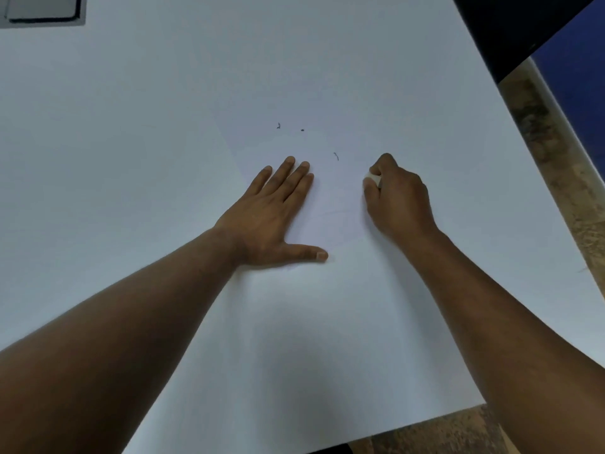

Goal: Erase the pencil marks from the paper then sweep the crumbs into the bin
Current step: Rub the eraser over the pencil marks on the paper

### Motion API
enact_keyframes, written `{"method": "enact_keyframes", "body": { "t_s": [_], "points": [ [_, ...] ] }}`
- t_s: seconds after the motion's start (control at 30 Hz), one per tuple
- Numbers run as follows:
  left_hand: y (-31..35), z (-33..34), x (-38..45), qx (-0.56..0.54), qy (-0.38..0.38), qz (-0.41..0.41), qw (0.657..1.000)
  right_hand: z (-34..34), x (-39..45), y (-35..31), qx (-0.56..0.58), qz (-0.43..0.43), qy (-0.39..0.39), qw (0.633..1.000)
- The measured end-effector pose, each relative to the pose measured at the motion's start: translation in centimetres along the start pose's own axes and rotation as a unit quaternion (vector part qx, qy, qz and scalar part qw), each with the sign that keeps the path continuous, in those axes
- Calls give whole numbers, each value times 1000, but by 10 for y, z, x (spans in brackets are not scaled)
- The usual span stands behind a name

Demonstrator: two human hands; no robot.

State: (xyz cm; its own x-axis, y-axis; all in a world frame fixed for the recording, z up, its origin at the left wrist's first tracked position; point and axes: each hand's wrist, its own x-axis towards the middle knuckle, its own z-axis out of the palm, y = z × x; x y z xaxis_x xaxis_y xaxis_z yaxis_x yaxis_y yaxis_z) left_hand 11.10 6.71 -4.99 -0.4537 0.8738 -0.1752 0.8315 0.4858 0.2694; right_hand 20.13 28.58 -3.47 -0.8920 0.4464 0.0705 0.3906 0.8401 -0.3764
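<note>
A pale sheet of paper [330, 198] lies on the white table, faintly lilac against it. My left hand [271, 214] presses flat on the sheet with fingers straight and thumb spread out. To its right, my right hand [397, 198] pinches a small white eraser [374, 178] between thumb and fingers, its tip against the paper. Three dark eraser crumbs lie beyond the hands: a curled one [278, 126], a dot [302, 130] and a thin strand [336, 155]. No pencil marks are plain to see. No bin is in view.
The white table [131, 126] fills most of the view; its right edge runs diagonally over a brown mottled floor [540, 132]. A dark panel [510, 24] and a blue surface [579, 83] stand at the top right. A dark-rimmed grey object [42, 8] sits at the top left.
</note>
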Motion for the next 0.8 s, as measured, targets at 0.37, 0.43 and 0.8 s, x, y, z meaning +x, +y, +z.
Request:
{"method": "enact_keyframes", "body": {
  "t_s": [0.37,0.43,0.8],
  "points": [
    [-17,6,-26,-19,37,-44,998,-2,-4,-2,30,23,-2,999],
    [-17,8,-25,10,27,-46,999,-3,-8,-7,55,38,21,998],
    [-18,10,-23,36,20,-42,998,22,-67,-77,98,-95,-76,988]
  ]
}}
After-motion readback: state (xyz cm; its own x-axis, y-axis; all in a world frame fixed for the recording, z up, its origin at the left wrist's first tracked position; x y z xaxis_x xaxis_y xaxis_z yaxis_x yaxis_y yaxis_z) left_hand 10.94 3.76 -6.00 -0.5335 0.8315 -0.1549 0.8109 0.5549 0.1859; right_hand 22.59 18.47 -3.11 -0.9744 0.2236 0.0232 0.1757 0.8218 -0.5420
